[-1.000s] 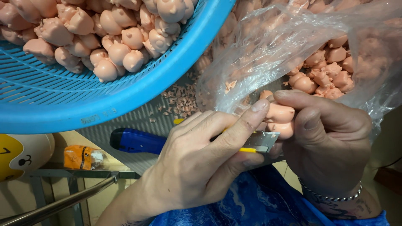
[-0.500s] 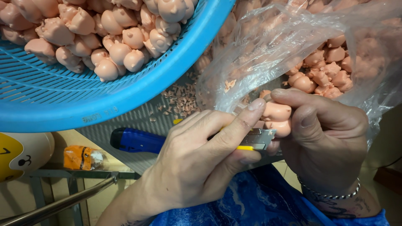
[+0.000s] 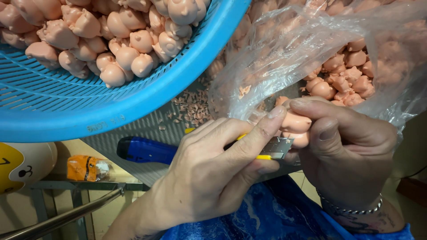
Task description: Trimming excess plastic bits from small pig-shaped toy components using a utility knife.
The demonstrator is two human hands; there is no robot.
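Here, we note from left to right:
- Ribbed blue plastic basket point(image 3: 89, 111), heaped with smooth pink figurines.
- Left hand point(image 3: 213, 178) clenched on a yellow-handled utility knife point(image 3: 269, 149).
- Right hand point(image 3: 347, 151) pinching a glossy pink figurine point(image 3: 296, 124) against the blade, below a crinkled clear bag point(image 3: 284, 53).

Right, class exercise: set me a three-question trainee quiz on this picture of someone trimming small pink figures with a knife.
1. True or false: the left hand holds a utility knife.
2. What does the right hand grip? A) a pink figure B) the blue-handled tool C) the orange packet
3. Which container of figures is see-through, the blue basket or the plastic bag?

Key: 1 true; 2 A; 3 the plastic bag.
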